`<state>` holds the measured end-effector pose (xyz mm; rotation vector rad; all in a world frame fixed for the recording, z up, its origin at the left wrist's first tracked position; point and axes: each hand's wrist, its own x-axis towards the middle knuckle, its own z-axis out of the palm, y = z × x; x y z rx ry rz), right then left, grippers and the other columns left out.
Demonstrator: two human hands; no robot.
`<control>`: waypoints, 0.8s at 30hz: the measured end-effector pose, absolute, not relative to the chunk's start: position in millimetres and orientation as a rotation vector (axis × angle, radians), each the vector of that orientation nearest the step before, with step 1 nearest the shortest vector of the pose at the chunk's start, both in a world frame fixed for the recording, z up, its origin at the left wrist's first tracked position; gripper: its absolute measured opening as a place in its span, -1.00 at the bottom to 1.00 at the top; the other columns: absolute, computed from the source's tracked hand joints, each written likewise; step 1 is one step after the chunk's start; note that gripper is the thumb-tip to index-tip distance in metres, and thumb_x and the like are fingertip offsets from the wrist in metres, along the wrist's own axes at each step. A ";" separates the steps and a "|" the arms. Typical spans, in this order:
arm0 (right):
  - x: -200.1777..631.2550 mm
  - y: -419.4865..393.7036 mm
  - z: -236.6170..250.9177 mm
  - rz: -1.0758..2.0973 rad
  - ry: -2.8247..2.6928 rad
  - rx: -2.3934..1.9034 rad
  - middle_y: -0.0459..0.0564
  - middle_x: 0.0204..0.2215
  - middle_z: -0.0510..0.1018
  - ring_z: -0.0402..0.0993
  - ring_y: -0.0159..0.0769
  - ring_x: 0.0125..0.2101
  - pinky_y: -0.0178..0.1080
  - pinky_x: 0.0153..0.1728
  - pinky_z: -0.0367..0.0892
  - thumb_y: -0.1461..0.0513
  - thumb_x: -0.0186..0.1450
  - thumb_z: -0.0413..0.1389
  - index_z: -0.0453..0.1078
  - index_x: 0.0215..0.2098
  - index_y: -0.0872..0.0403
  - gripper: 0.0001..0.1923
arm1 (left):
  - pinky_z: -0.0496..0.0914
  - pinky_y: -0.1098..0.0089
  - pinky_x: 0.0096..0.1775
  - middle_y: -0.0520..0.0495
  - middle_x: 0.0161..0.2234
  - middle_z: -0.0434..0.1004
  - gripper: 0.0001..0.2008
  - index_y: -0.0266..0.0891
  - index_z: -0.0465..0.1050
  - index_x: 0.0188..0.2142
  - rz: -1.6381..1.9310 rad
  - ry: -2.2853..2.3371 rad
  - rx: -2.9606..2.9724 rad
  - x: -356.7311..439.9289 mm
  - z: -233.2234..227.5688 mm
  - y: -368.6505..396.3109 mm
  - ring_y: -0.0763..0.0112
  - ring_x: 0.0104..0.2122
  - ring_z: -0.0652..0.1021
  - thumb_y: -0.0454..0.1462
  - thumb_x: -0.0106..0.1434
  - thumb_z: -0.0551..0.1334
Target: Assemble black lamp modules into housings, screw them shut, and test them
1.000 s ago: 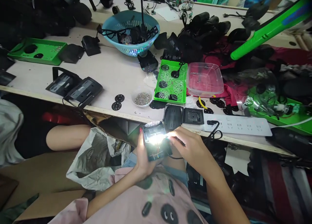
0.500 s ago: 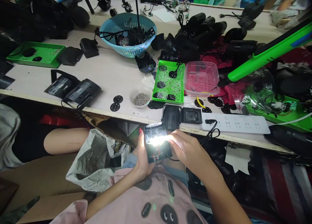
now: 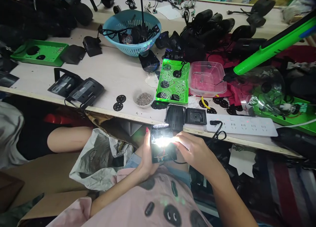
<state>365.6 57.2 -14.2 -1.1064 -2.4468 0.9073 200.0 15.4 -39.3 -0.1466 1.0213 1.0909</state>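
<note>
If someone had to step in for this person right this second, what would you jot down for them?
Left hand: wrapped round the small black lamp box, held over the lap just below the table edge.
Right hand: fingertips at the box's right side, by the bright glow.
The box is lit; a black cable runs from it up to the white power strip.
On the table: two more black boxes, a dish of small metal balls, a green tray.
Done: box powered and shining. Left: cannot tell from here.
</note>
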 end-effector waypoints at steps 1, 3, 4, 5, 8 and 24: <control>365.6 57.0 -15.3 0.896 -2.443 -1.098 -0.06 -0.30 0.47 0.43 -0.31 -0.31 -0.22 -0.26 0.31 0.37 0.46 -0.04 0.39 -0.20 0.08 -0.82 | 0.28 0.43 -0.55 0.00 -0.60 0.41 -0.35 -0.23 0.48 -0.43 1.086 0.996 -0.153 200.3 -39.1 15.6 0.47 -0.64 0.34 0.33 0.13 0.14; 364.9 56.4 -17.9 0.861 -2.431 -1.081 -0.05 -0.33 0.46 0.42 -0.31 -0.34 -0.22 -0.28 0.31 0.38 0.44 -0.04 0.38 -0.21 0.09 -0.81 | 0.31 0.42 -0.52 -0.02 -0.58 0.45 -0.36 -0.24 0.51 -0.39 1.093 0.936 -0.171 200.7 -39.3 15.7 0.44 -0.62 0.38 0.31 0.14 0.16; 364.5 55.9 -19.4 0.840 -2.425 -1.076 -0.05 -0.34 0.46 0.41 -0.31 -0.35 -0.22 -0.29 0.31 0.39 0.44 -0.05 0.38 -0.22 0.09 -0.81 | 0.32 0.42 -0.52 -0.03 -0.57 0.46 -0.37 -0.25 0.51 -0.38 1.100 0.930 -0.170 200.8 -39.8 15.5 0.44 -0.62 0.39 0.30 0.14 0.17; 364.1 55.3 -21.1 0.817 -2.423 -1.069 -0.04 -0.35 0.46 0.40 -0.30 -0.36 -0.22 -0.30 0.31 0.40 0.43 -0.05 0.37 -0.22 0.10 -0.81 | 0.33 0.42 -0.51 -0.03 -0.56 0.47 -0.37 -0.25 0.51 -0.39 1.106 0.931 -0.170 201.0 -40.5 15.2 0.44 -0.62 0.39 0.29 0.15 0.18; 364.2 53.8 -25.9 0.764 -2.423 -1.041 -0.02 -0.34 0.47 0.41 -0.29 -0.36 -0.22 -0.31 0.32 0.43 0.41 -0.06 0.36 -0.23 0.09 -0.79 | 0.32 0.42 -0.52 -0.02 -0.57 0.46 -0.38 -0.26 0.48 -0.44 1.121 0.934 -0.177 201.3 -43.2 14.1 0.45 -0.61 0.39 0.29 0.13 0.20; 371.7 52.4 -27.6 0.676 -2.455 -0.993 -0.02 -0.33 0.52 0.44 -0.33 -0.36 -0.28 -0.34 0.33 0.42 0.40 -0.04 0.43 -0.20 0.09 -0.76 | 0.21 0.51 -0.58 0.07 -0.61 0.43 -0.61 -0.26 0.49 -0.37 1.216 1.065 -0.102 206.1 -44.6 13.6 0.53 -0.66 0.37 0.04 0.30 0.23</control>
